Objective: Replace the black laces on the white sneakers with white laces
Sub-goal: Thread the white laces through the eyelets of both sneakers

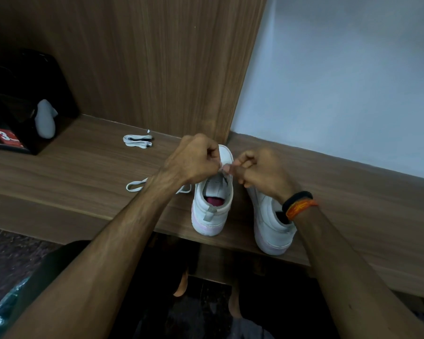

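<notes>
Laces were the soft part here: your left hand (pixel 196 159) and right hand (pixel 257 170) each had a pinching grip on a white lace (pixel 224 167) over the left sneaker (pixel 212 204), which stood on the tabletop (pixel 83 167) just beside the right sneaker (pixel 271 231). You judged the lace limp, light and apt to twist, so holding it near its stiff tip suited threading best. A spare lace bundle (pixel 138 140) lay well apart, farther back.
</notes>
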